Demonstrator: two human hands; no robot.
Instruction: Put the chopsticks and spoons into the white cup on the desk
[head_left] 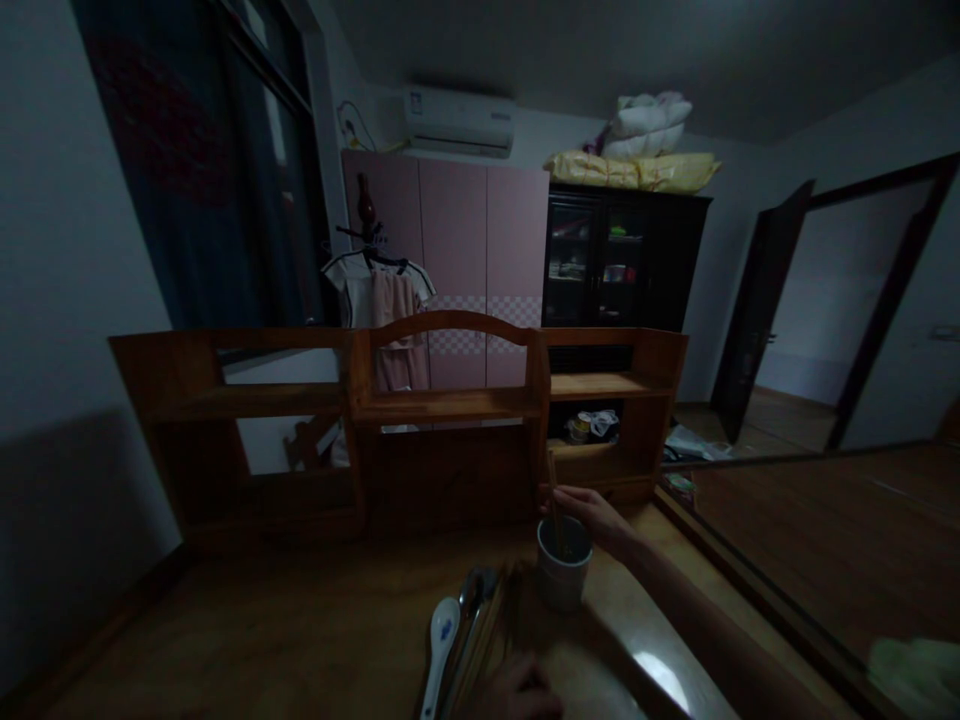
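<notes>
Wooden chopsticks (pixel 553 475) dip into the cup (pixel 562 582) on the desk (pixel 300 620), pinched in the right hand (pixel 589 512); handling them there seems the step underway. Next calls for steady fingers, probably; whether the left hand (pixel 517 690), near the spoon (pixel 443 625), grips anything, I cannot tell.

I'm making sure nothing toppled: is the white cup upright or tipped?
Upright: the white cup stands on the desk, open rim facing up.
</notes>
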